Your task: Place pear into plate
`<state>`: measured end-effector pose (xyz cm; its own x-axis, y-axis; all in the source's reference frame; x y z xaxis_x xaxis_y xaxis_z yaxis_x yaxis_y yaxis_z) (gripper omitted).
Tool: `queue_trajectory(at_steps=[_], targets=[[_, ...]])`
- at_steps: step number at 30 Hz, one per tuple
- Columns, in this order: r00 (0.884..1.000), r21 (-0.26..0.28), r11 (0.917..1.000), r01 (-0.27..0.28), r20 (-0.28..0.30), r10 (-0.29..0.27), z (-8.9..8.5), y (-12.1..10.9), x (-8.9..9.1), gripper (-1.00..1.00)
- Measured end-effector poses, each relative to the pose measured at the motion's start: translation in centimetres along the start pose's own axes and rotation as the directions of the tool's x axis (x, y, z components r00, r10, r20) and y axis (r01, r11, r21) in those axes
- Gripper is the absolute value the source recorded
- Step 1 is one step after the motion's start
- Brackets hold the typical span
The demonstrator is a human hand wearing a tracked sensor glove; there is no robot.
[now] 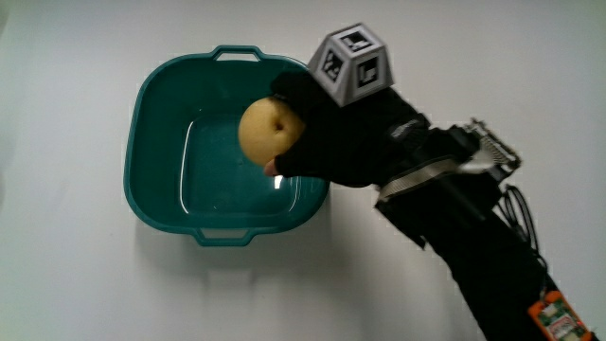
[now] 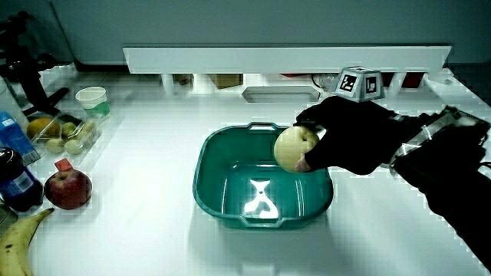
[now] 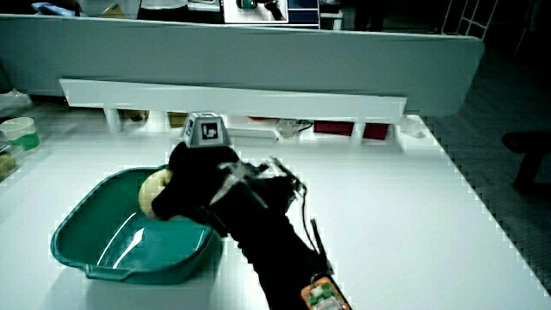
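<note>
A pale yellow pear [image 1: 266, 131] is gripped in the gloved hand [image 1: 317, 133], held over the inside of a teal square basin [image 1: 151, 194] that serves as the plate. The pear [image 2: 291, 149] hangs above the basin's edge [image 2: 207, 165], near its rim on the hand's side. The basin holds nothing else. In a side view the hand [image 3: 194, 185] covers most of the pear [image 3: 153, 191] above the basin [image 3: 77, 250]. A patterned cube [image 1: 352, 62] rides on the back of the hand.
In a side view a red apple [image 2: 67, 189], a banana [image 2: 17, 241], a dark bottle [image 2: 17, 180], a clear tray of small fruit [image 2: 65, 134] and a white cup [image 2: 92, 100] stand at the table's edge, apart from the basin. A low white partition [image 2: 284, 60] runs along the table.
</note>
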<state>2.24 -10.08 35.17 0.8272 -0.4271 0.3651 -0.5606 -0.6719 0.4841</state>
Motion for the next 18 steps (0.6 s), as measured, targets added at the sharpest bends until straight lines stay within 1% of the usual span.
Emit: queue_trajectory(at_steps=[1,2,3,4,6,7,8,9,10,11,13,14,15,16,18], targets=[[1.0,-0.009,0.9999,-0.008,-0.013,0.007,-0.4,0.2,0.0,0.0],[1.0,-0.008,0.9999,-0.011,-0.018,0.011,-0.7,0.4,-0.1,0.0],[1.0,-0.035,0.9993,-0.011,-0.015,0.011,-1.4,0.8,-0.1,0.0],[0.999,-0.048,0.9986,-0.021,-0.027,0.02,-1.8,1.1,-0.2,0.0],[1.0,-0.07,0.9975,0.005,0.018,-0.004,-2.9,1.7,-0.2,0.0],[1.0,-0.09,0.9957,0.023,0.022,-0.021,-3.6,2.1,-0.1,0.0],[0.999,-0.099,0.9946,0.032,0.033,-0.029,-3.9,2.2,-0.1,0.0],[0.999,-0.115,0.9926,0.038,0.032,-0.034,-4.3,2.5,0.1,0.0],[0.998,-0.114,0.9924,0.046,0.038,-0.042,-4.6,2.7,0.1,0.0],[0.999,-0.123,0.9915,0.043,0.036,-0.039,-5.0,2.9,0.1,0.0],[0.998,-0.137,0.9894,0.049,0.053,-0.042,-5.4,3.1,0.0,0.0],[0.997,-0.132,0.99,0.051,0.058,-0.044,-5.6,3.1,-0.2,0.0],[0.997,-0.149,0.9878,0.047,0.06,-0.038,-6.0,3.3,-0.3,0.0],[0.997,-0.149,0.9878,0.045,0.07,-0.035,-6.1,3.3,-0.4,0.0],[0.996,-0.168,0.9847,0.044,0.079,-0.031,-6.7,3.6,-0.6,0.0]])
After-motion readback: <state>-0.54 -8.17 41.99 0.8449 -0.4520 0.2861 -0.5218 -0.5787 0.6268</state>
